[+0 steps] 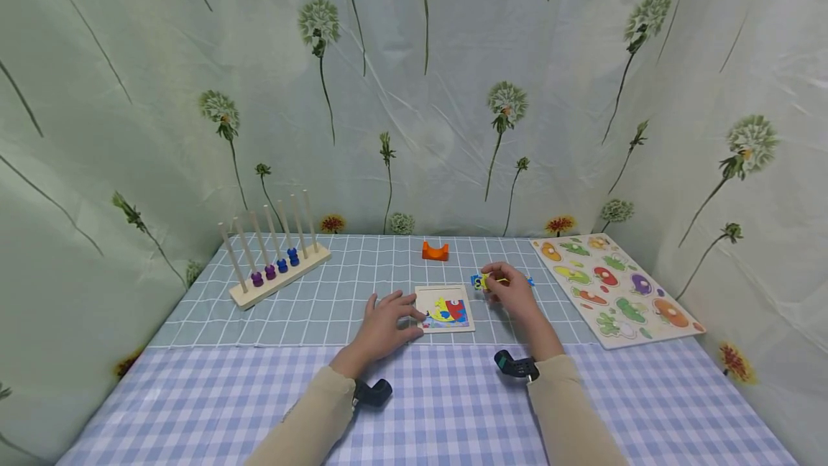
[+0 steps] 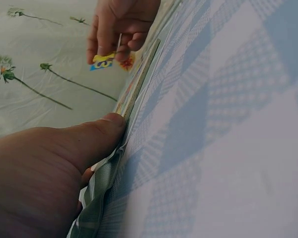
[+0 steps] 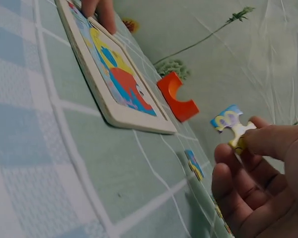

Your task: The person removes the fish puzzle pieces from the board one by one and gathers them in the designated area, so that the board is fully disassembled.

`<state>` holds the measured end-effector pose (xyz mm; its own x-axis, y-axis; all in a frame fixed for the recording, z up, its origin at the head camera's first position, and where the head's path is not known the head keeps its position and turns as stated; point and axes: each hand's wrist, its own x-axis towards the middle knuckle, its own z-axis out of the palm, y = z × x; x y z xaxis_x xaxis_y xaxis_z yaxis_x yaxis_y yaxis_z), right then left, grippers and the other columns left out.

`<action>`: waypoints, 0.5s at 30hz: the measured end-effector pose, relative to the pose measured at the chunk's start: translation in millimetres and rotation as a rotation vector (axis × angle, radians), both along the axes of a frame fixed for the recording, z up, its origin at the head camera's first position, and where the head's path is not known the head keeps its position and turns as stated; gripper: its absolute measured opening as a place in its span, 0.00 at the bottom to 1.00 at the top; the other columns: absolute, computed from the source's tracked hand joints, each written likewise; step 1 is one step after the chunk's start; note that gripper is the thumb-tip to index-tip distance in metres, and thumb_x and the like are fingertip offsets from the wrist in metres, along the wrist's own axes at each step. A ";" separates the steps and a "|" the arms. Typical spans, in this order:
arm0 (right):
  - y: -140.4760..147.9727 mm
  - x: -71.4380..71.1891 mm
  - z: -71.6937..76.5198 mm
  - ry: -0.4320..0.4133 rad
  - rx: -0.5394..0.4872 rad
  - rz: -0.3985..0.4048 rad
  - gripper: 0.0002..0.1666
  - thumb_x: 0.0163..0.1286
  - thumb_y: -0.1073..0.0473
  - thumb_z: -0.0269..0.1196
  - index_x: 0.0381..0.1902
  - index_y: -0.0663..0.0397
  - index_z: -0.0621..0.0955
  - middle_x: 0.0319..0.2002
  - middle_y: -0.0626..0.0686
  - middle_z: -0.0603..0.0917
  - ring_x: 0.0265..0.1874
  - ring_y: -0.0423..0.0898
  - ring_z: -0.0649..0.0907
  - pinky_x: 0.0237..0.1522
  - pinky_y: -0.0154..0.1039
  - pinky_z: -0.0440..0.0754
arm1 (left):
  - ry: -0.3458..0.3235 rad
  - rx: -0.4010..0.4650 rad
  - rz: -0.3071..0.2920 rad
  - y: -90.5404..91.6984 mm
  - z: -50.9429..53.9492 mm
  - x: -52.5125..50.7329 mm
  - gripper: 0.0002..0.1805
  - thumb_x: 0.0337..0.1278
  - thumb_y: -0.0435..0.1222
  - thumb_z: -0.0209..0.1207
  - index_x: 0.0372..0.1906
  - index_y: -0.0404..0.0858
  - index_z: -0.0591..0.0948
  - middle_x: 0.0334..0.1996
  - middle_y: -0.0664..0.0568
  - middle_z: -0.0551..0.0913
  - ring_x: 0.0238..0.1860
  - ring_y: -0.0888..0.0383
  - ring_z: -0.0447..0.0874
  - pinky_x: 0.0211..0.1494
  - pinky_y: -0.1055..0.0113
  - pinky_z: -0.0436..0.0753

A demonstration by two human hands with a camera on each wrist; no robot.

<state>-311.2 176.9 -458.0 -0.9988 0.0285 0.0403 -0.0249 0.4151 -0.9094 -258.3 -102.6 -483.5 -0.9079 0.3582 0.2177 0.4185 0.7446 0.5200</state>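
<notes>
A small wooden jigsaw board [image 1: 470, 311] lies in the middle of the grid cloth, with red, yellow and blue fish-picture pieces [image 3: 123, 79] in its left and lower part. My left hand [image 1: 384, 322] rests at the board's left edge, thumb touching the near corner and fingers spread. Right of the board, my right hand [image 1: 515, 295] pinches a yellow and blue jigsaw piece [image 3: 233, 126] between thumb and fingers, above the cloth. Another jigsaw piece [image 3: 193, 165] lies below that hand; more pieces beside it are partly hidden.
An orange arch block [image 1: 435, 252] stands behind the board. At the left is a wooden peg stand [image 1: 284, 280] with purple and blue beads. A vegetable puzzle board [image 1: 591, 286] lies at the right. A flowered curtain [image 1: 414, 106] hangs behind the table.
</notes>
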 end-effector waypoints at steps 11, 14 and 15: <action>6.5 -2.3 -7.8 -0.031 0.180 0.089 0.16 0.65 0.66 0.63 0.51 0.56 0.81 0.40 0.57 0.82 0.30 0.45 0.78 0.28 0.34 0.79 | -0.003 -0.008 0.005 0.8 2.9 2.4 0.11 0.56 0.47 0.69 0.44 0.52 0.88 0.68 0.50 0.77 0.75 0.42 0.65 0.73 0.26 0.47; 7.4 -1.3 -7.7 -0.013 0.228 0.103 0.15 0.64 0.65 0.65 0.50 0.57 0.82 0.39 0.57 0.82 0.31 0.45 0.78 0.27 0.33 0.78 | -0.005 -0.012 0.006 1.1 2.9 2.0 0.11 0.56 0.47 0.69 0.44 0.52 0.88 0.68 0.50 0.77 0.75 0.42 0.64 0.73 0.26 0.47; 7.8 -0.9 -7.5 -0.004 0.247 0.107 0.15 0.64 0.65 0.65 0.50 0.58 0.82 0.39 0.57 0.82 0.31 0.45 0.78 0.28 0.33 0.77 | -0.004 -0.014 0.006 1.2 2.8 1.7 0.11 0.56 0.47 0.69 0.44 0.52 0.88 0.68 0.50 0.77 0.75 0.42 0.64 0.73 0.26 0.47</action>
<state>-312.1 184.7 -465.6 -0.9958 -0.0870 0.0290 -0.0769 0.6198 -0.7810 -256.6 -101.4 -480.7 -0.9109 0.3560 0.2089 0.4120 0.7543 0.5112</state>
